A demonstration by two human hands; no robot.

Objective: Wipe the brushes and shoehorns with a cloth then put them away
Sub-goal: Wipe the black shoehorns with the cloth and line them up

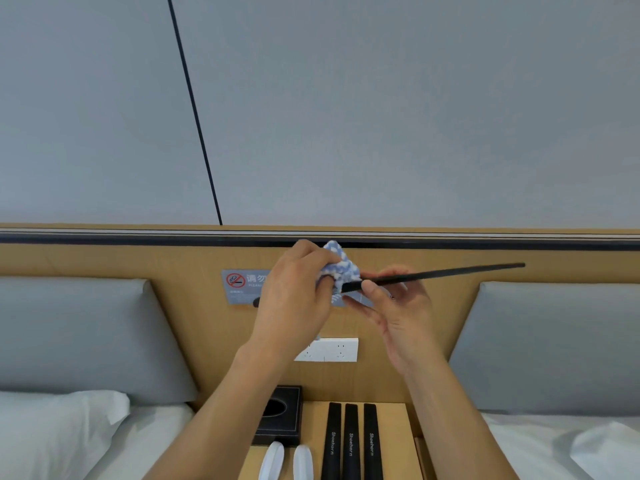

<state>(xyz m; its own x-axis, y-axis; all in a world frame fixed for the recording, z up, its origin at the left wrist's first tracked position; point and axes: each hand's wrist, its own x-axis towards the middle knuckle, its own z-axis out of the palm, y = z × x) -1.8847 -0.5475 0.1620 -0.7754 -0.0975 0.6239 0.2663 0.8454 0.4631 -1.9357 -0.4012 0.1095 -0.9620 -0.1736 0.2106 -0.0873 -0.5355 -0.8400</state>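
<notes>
My left hand (294, 289) grips a bunched blue-and-white checked cloth (337, 263) and holds it around one end of a long black shoehorn (443, 273). My right hand (394, 299) pinches the shoehorn just right of the cloth, and its free end points right in front of the wooden headboard. Three more black shoehorns (351, 441) marked "Shoehorn" lie side by side on the wooden nightstand (394, 441) below. Two white brush-like pieces (287, 460) lie left of them at the bottom edge.
A dark tissue box (280, 415) sits at the nightstand's back left. A white wall socket (332, 349) and a no-smoking sign (242, 282) are on the headboard. Grey padded headboards and white pillows (59, 431) flank the nightstand on both sides.
</notes>
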